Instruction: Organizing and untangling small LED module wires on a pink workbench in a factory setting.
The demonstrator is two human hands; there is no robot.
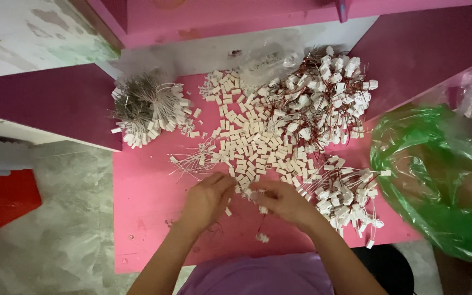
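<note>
Where hands (pixel 247 198) meet, white connectors (pixel 249 147), pink table (pixel 148 218)

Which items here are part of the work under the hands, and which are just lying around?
In use: left hand, right hand, loose white plastic pieces, wired white pieces, bundle of thin wires.

Lying about: green plastic bag, clear plastic bag, red box.

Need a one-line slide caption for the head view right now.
Left hand and right hand work small white connectors on a pink table, green bag alongside.
</note>
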